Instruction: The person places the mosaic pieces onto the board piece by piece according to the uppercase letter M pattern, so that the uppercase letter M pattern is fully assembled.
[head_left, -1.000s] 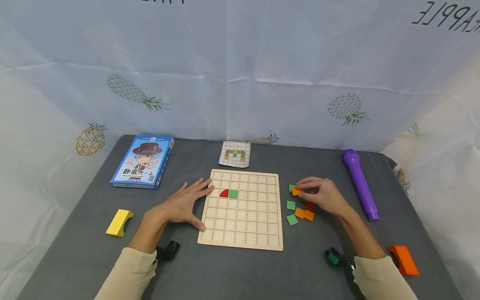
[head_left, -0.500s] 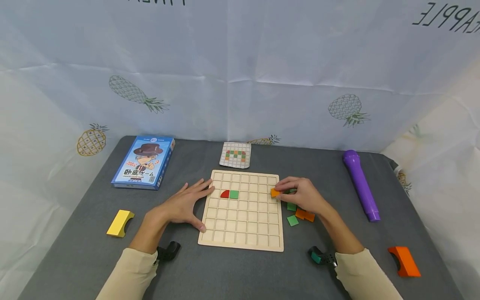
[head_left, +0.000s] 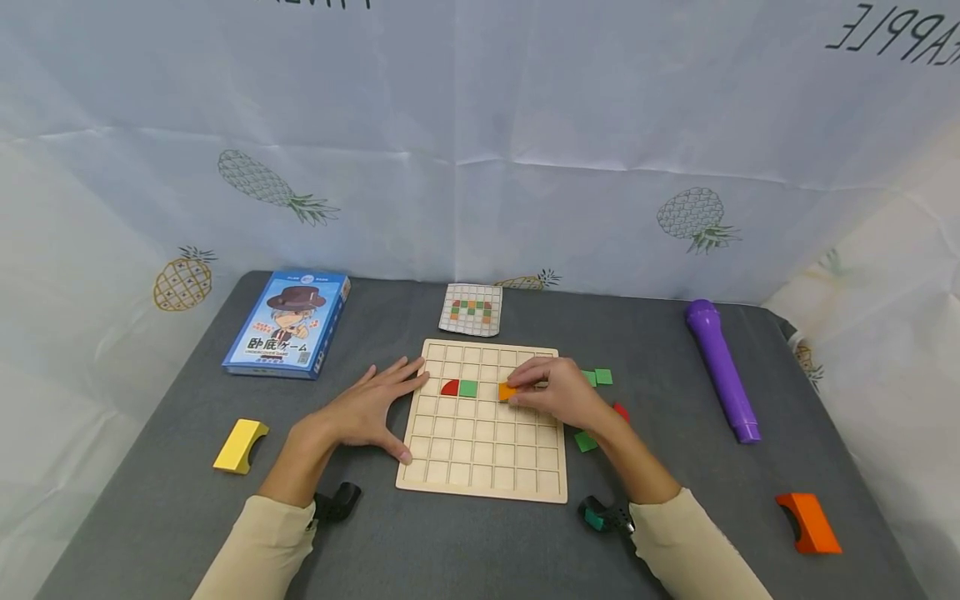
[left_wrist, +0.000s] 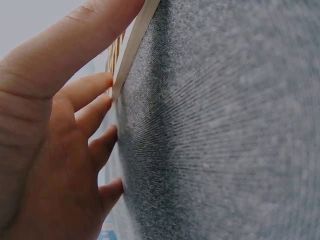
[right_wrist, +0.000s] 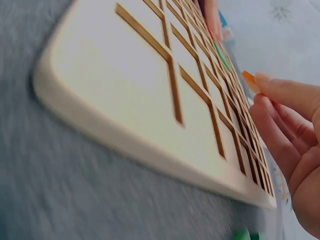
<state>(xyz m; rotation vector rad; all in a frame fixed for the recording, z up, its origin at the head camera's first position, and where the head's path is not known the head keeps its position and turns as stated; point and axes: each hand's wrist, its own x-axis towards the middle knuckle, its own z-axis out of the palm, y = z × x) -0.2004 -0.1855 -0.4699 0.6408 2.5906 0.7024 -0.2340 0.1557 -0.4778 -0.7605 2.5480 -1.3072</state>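
Observation:
A square wooden grid board [head_left: 480,479] lies on the dark table. In its upper left part, a red quarter-round tile [head_left: 450,388] and a green square tile [head_left: 468,389] sit side by side in neighbouring cells. My right hand [head_left: 558,392] pinches an orange square tile [head_left: 506,392] between thumb and fingers, over the same row, right of the green one. In the right wrist view the orange tile [right_wrist: 249,80] sticks out from the fingertips. My left hand [head_left: 367,412] rests spread at the board's left edge, thumb and fingertips touching it.
Green tiles [head_left: 603,377] and a red tile [head_left: 621,412] lie right of the board, partly hidden by the right arm. A pattern card [head_left: 471,310] lies behind it. Around stand a blue box [head_left: 287,325], yellow block [head_left: 240,446], purple microphone [head_left: 722,371] and orange block [head_left: 808,523].
My right hand has picked the orange tile from the loose pile and carried it left over the board. My left hand has stayed at the board's edge.

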